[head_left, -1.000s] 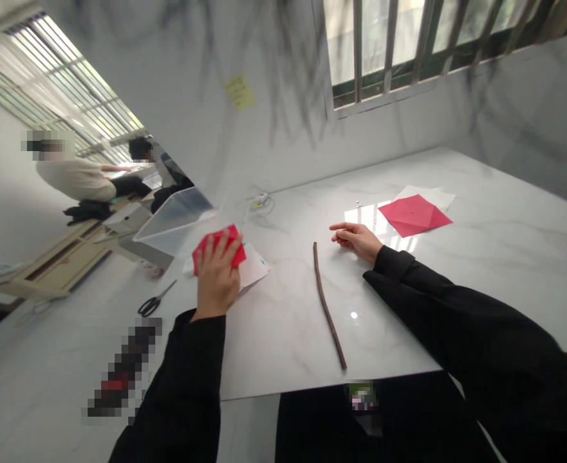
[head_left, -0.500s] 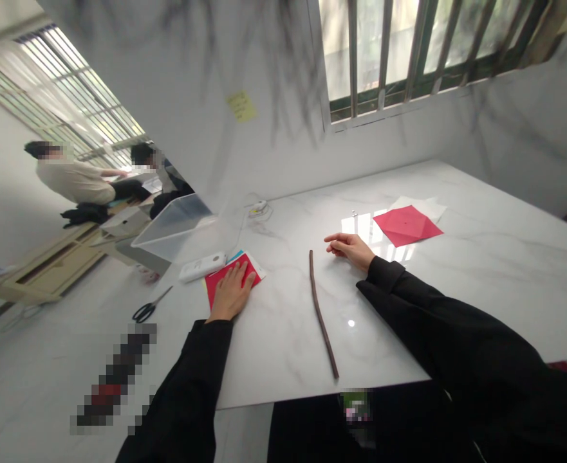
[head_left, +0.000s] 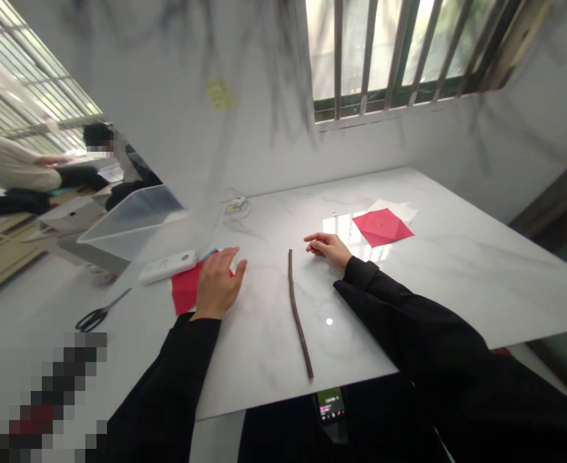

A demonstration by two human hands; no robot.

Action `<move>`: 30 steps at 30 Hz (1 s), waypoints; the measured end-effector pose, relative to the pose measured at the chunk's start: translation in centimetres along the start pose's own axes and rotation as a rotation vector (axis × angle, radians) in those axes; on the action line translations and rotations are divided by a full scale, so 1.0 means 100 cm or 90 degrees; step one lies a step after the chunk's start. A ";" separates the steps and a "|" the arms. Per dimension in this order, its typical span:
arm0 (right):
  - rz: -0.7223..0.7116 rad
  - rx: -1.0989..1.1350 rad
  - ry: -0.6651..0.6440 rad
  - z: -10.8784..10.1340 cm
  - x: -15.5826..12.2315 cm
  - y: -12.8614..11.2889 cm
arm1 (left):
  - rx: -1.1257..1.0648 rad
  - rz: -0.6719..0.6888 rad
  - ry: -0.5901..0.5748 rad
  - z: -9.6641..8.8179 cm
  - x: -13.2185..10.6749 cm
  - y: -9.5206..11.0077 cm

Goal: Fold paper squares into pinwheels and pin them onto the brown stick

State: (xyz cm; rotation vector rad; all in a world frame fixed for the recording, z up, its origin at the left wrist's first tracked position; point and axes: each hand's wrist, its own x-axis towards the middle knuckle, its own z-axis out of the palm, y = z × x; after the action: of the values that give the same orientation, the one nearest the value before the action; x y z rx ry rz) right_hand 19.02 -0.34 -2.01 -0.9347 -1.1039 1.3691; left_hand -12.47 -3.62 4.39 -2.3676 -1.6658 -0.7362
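Note:
My left hand (head_left: 219, 281) hovers over a stack of coloured paper with a red sheet (head_left: 185, 292) on top, its fingers apart and nothing in them. Blue and white edges show beneath that sheet. Between my hands a thin brown stick (head_left: 293, 305) lies lengthwise on the white marbled table (head_left: 264, 360). Just right of the stick's far end is my right hand (head_left: 330, 249), loosely curled with the index finger stretched out, holding nothing. Beyond it lies a creased red square of paper (head_left: 383, 226), partly covering white paper (head_left: 399, 212).
A white device (head_left: 168, 267) sits beside the paper stack. Black-handled scissors (head_left: 97, 315) and a clear plastic bin (head_left: 129, 222) are to the left. A thin cable (head_left: 237, 204) lies near the wall. A phone (head_left: 330, 406) is below the table edge. Two people sit at far left.
My left hand has lifted from lying flat on the red paper and its fingers have loosened. The view has turned right. My right hand and the stick stay about where they were.

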 end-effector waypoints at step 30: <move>0.001 -0.866 0.625 -0.183 -0.068 -0.038 | -0.448 -0.279 0.090 0.074 0.037 0.093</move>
State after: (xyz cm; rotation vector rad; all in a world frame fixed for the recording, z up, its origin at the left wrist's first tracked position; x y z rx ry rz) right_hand 38.23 -5.26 -3.41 -2.2060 -1.1039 -0.1722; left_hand -0.77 -1.00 1.07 -2.2398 -2.1442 -1.7740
